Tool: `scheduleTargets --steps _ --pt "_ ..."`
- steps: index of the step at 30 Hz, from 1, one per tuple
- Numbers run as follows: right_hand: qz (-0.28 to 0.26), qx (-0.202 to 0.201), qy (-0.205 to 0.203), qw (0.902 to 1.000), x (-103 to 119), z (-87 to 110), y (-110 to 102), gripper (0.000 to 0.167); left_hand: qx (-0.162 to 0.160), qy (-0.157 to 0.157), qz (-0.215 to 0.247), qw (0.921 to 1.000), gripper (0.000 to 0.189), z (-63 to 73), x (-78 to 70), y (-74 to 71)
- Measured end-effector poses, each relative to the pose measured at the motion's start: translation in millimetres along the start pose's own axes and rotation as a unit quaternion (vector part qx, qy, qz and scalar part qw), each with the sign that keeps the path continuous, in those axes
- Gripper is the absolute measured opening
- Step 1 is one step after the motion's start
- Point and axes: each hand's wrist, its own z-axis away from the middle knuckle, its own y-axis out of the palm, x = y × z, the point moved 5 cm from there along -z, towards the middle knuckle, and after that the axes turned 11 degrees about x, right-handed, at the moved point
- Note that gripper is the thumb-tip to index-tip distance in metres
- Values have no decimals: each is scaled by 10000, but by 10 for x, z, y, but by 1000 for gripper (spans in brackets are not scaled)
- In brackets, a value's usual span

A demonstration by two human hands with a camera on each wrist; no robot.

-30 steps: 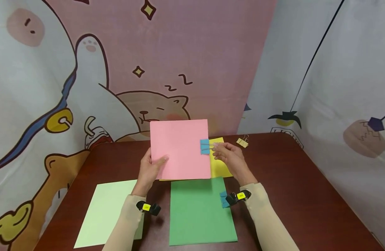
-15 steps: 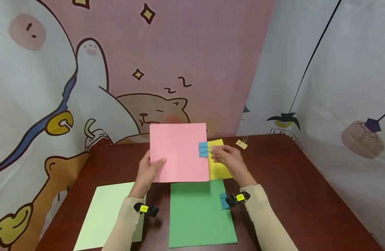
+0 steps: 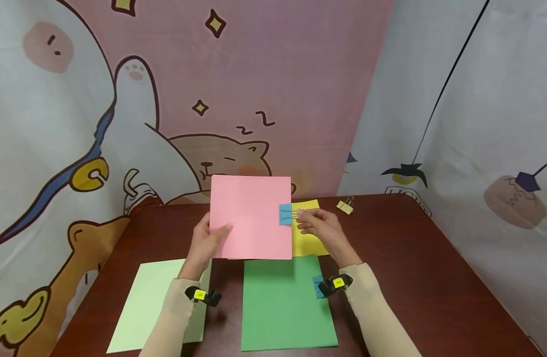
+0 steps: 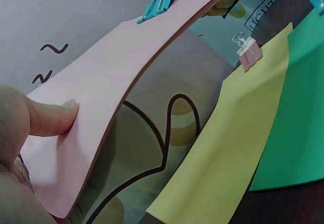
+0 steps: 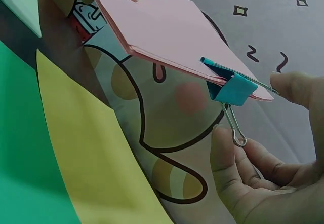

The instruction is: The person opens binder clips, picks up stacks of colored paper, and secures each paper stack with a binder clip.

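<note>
My left hand (image 3: 205, 243) pinches a stack of pink paper (image 3: 251, 213) at its left edge, thumb on the front face. The stack is raised off the table; in the right wrist view several layered sheets (image 5: 167, 26) show along its edge. A blue binder clip (image 3: 285, 214) sits on the stack's right edge. With my right hand (image 3: 327, 230) I hold this clip by its wire handles, the thumb (image 5: 296, 88) on one handle and the fingers at the other. In the right wrist view the clip's body (image 5: 235, 88) straddles the paper edge.
Yellow paper (image 3: 309, 238) lies behind the pink stack. Nearer are green paper (image 3: 287, 307) with a blue binder clip (image 3: 318, 286) on its right edge, and pale green paper (image 3: 153, 302) at left. A pale yellow binder clip (image 3: 345, 207) is at the back.
The pink stack and both hands have shifted slightly to the left. My holds on the paper and the clip look the same; the other papers stay put.
</note>
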Motion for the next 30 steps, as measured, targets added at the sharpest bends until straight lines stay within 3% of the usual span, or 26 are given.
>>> scheduleTargets --steps 11,16,22,30 --pt "408 265 122 9987 122 -182 174 61 -123 -309 -277 9991 50 -36 -53 -249" --pt "387 367 310 9981 118 -288 303 67 -191 -567 -359 9976 53 -74 15 -420" --pt "279 370 477 9978 73 -457 471 59 -197 -960 -280 9948 57 -102 114 -639" --pt "196 574 576 9965 21 -708 729 58 -268 -1105 -603 9917 62 -119 156 -916"
